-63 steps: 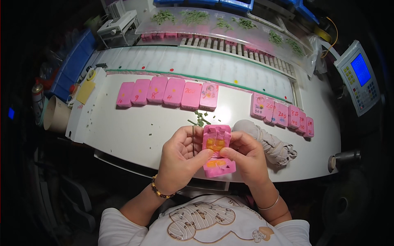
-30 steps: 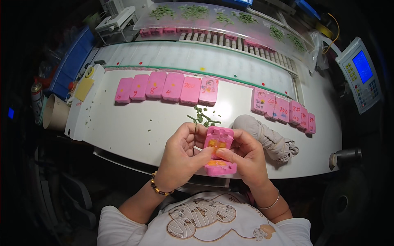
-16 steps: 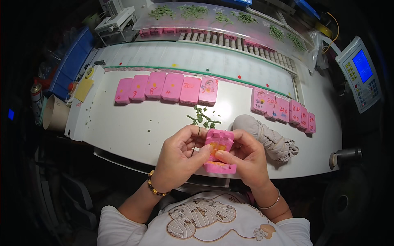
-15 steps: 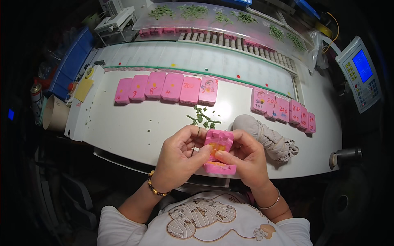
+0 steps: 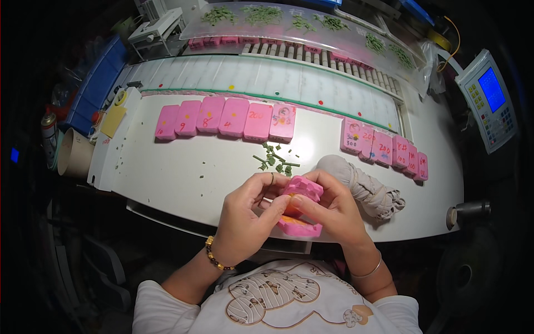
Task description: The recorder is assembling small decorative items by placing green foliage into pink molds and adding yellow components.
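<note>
Both my hands hold a pink rubber mould (image 5: 300,229) above the front edge of the white table. It is a split block, parted between its two halves, with orange-yellow inner faces. My left hand (image 5: 243,214) grips its left side, the thumb pressed into the gap. On the other side, my right hand (image 5: 337,215) has its fingers behind the upper half and its thumb inside. My thumbs hide much of the cavity, so I cannot tell whether a piece lies in it. Small green pieces (image 5: 276,158), probably wax, lie just beyond the mould.
More pink mould blocks stand in a left row (image 5: 233,118) and a right row (image 5: 384,149). A grey cloth bundle (image 5: 367,186) lies by my right hand. Behind runs a pale conveyor belt (image 5: 250,75), below a clear shelf with green pieces (image 5: 264,15). A control panel (image 5: 489,100) stands right.
The mould's upper half has tipped, so less of its orange inner face shows. My thumbs have shifted slightly within the gap. The belt's coloured dots have moved a little left.
</note>
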